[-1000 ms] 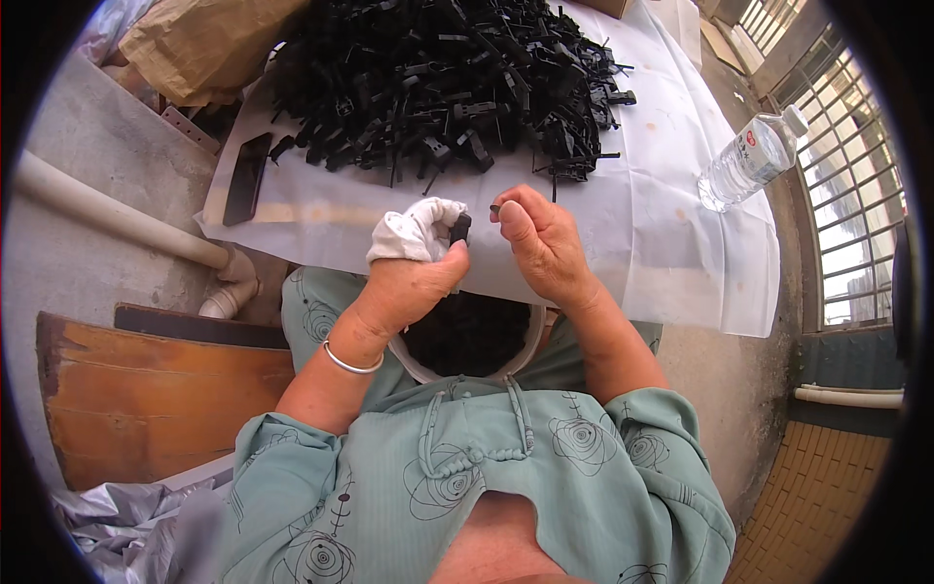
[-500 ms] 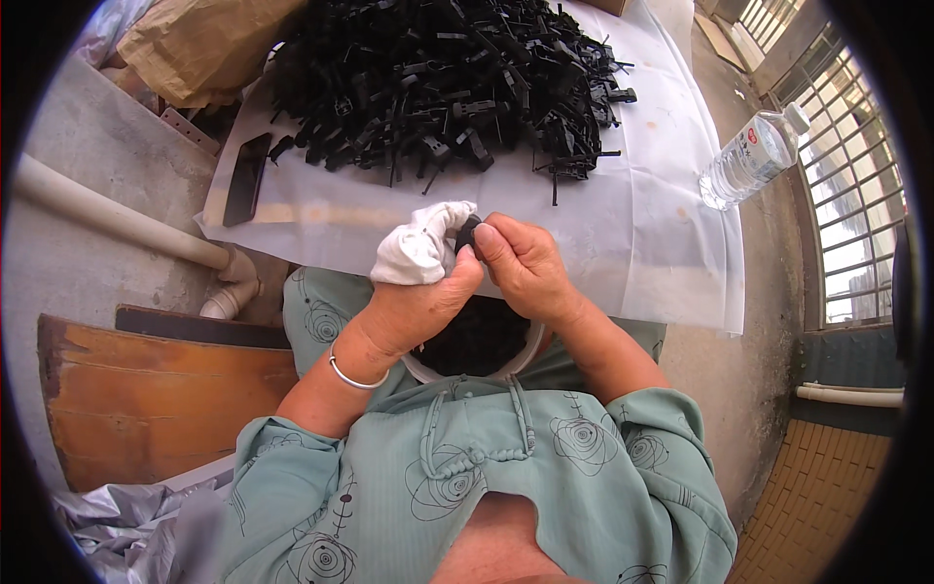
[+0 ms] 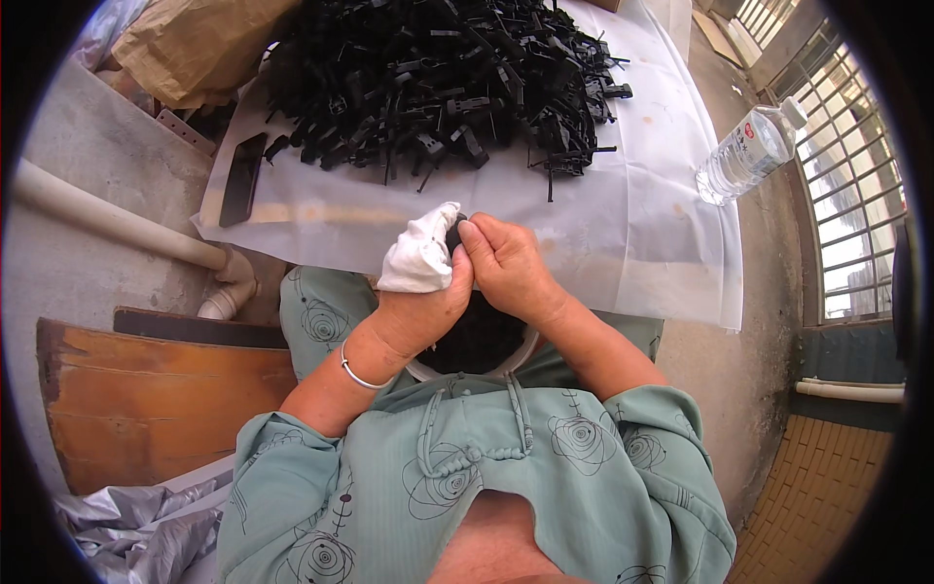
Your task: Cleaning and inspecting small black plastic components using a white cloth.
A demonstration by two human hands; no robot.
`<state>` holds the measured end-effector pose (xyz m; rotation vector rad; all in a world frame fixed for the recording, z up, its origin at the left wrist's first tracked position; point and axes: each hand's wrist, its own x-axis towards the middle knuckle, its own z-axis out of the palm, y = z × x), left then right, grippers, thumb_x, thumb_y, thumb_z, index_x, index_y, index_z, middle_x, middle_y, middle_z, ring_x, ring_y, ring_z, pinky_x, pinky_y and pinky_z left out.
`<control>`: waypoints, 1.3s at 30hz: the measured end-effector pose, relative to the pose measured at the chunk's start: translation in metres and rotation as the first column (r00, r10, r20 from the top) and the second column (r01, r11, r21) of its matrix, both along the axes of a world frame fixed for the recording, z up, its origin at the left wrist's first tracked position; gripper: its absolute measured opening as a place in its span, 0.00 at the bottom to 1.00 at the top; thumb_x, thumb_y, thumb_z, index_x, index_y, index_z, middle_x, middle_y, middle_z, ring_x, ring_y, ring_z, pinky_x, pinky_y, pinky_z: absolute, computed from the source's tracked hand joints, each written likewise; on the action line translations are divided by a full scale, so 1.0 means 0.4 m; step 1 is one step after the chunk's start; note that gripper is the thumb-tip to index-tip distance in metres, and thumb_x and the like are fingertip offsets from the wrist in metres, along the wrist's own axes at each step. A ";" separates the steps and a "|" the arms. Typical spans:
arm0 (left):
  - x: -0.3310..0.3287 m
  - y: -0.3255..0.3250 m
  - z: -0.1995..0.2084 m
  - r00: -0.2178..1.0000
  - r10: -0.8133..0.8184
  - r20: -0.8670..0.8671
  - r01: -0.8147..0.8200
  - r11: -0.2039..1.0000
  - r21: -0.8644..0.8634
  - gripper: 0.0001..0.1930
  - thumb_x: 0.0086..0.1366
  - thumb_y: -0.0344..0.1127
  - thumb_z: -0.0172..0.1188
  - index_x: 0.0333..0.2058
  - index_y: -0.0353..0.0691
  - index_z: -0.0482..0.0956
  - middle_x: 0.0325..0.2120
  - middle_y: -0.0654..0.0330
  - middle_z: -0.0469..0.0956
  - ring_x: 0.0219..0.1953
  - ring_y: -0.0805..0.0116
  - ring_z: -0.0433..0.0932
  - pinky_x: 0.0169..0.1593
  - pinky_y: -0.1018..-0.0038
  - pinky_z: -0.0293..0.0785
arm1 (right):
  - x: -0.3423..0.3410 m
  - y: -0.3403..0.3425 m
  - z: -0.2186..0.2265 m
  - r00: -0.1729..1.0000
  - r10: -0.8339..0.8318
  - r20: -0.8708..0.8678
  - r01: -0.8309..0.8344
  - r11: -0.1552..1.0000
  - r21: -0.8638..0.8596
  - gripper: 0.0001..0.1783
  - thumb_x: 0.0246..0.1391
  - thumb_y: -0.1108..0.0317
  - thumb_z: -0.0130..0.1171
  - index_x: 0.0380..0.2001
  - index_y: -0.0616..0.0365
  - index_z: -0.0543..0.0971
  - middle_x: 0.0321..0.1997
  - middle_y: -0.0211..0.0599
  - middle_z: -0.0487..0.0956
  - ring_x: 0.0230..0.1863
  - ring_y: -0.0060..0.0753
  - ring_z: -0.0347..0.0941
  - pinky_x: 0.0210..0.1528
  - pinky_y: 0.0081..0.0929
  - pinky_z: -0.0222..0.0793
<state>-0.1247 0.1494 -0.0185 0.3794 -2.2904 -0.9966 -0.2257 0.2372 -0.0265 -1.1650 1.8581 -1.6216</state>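
My left hand (image 3: 433, 310) is closed, its fingers wrapped in a white cloth or glove (image 3: 416, 258). Between it and my right hand (image 3: 514, 265) is a small black plastic part (image 3: 454, 234), mostly hidden by the fingers. My right hand is also closed on that part, its thumb pressed against it close to my left thumb. Both hands meet over the near edge of the sheet-covered table (image 3: 603, 234). Below them, between my knees, a white-rimmed bucket (image 3: 530, 343) holds a dark mass whose pieces I cannot make out.
A large heap of black plastic parts (image 3: 428, 88) covers the table's far side. A dark phone (image 3: 243, 180) lies at the left, near a brown paper bag (image 3: 190, 49). A clear water bottle (image 3: 747, 151) stands at the right edge. A pipe (image 3: 117, 216) runs along the left.
My hands have drawn closer together around the black part, and the left wrist has turned slightly. Less of the part shows now. The whole view has shifted a little.
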 end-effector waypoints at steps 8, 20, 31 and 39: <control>-0.006 -0.012 0.023 0.999 -0.032 0.024 0.022 0.941 0.338 0.16 0.56 0.28 0.56 0.44 0.32 0.68 0.33 0.56 0.74 0.32 0.69 0.74 0.37 0.75 0.71 | -0.030 0.017 0.002 0.994 0.105 0.030 -0.105 0.994 -0.013 0.12 0.57 0.68 0.50 0.23 0.64 0.70 0.17 0.35 0.67 0.21 0.21 0.57 0.24 0.23 0.60; 0.009 -0.050 0.067 0.971 -0.239 0.015 0.182 0.776 0.604 0.18 0.61 0.25 0.45 0.51 0.36 0.62 0.28 0.65 0.70 0.22 0.83 0.63 0.26 0.84 0.63 | -0.065 0.032 0.024 0.939 0.027 -0.343 -0.086 0.984 -0.157 0.05 0.44 0.76 0.62 0.27 0.63 0.78 0.19 0.34 0.72 0.18 0.24 0.65 0.22 0.20 0.61; -0.011 -0.027 0.045 0.969 -0.246 -0.016 0.226 0.861 0.456 0.11 0.58 0.28 0.44 0.40 0.34 0.66 0.26 0.60 0.70 0.30 0.70 0.69 0.35 0.72 0.68 | -0.051 0.031 0.029 0.970 0.177 -0.163 -0.187 0.981 -0.047 0.12 0.57 0.67 0.52 0.23 0.63 0.73 0.17 0.39 0.67 0.18 0.30 0.60 0.23 0.26 0.60; -0.008 -0.003 0.061 0.974 -0.163 0.160 0.142 0.980 0.138 0.11 0.55 0.26 0.45 0.38 0.32 0.66 0.26 0.46 0.71 0.30 0.48 0.71 0.35 0.65 0.69 | -0.013 0.017 0.005 0.987 0.095 -0.132 -0.104 0.993 -0.063 0.13 0.57 0.67 0.49 0.23 0.64 0.71 0.17 0.44 0.69 0.18 0.41 0.61 0.23 0.31 0.61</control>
